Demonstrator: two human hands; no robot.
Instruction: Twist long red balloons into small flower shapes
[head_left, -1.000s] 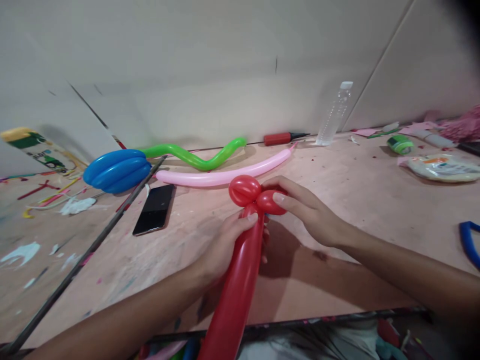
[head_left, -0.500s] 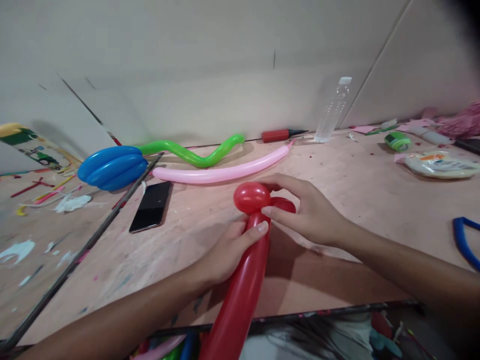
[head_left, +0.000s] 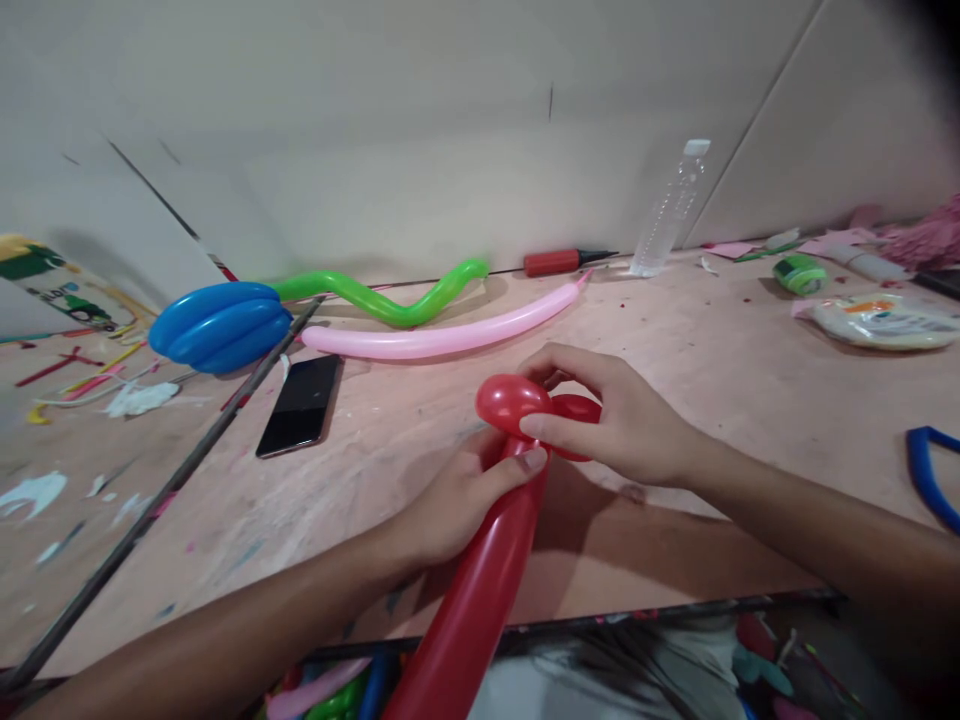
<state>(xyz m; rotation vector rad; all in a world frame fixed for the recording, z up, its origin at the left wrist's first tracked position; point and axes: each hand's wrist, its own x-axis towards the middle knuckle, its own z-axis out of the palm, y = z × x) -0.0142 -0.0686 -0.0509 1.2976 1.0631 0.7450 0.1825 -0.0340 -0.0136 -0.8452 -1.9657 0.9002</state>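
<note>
A long red balloon [head_left: 480, 590] runs up from the bottom edge of the view, with round twisted bubbles at its top end. My left hand [head_left: 457, 500] is wrapped around its long part just below the twist, the thumb lying along the front. Above it, my right hand [head_left: 622, 420] grips the bubbles, its thumb pressed on the front bubble and its fingers curled behind. A second red bubble shows between that thumb and fingers. Beyond the hands lie a pink balloon [head_left: 442, 338] and a wavy green balloon [head_left: 405, 312] joined to a blue balloon bundle [head_left: 221, 325].
A black phone [head_left: 300, 405] lies left of my hands. Along the wall are a red hand pump [head_left: 553, 262] and a clear bottle [head_left: 670, 210]. To the right sit a green roll [head_left: 799, 273], a plastic packet [head_left: 885, 322] and a blue loop [head_left: 930, 475].
The bubble end of the red balloon has shifted slightly right and down and turned a little in my right hand. Both hands keep their hold; the view has tilted slightly.
</note>
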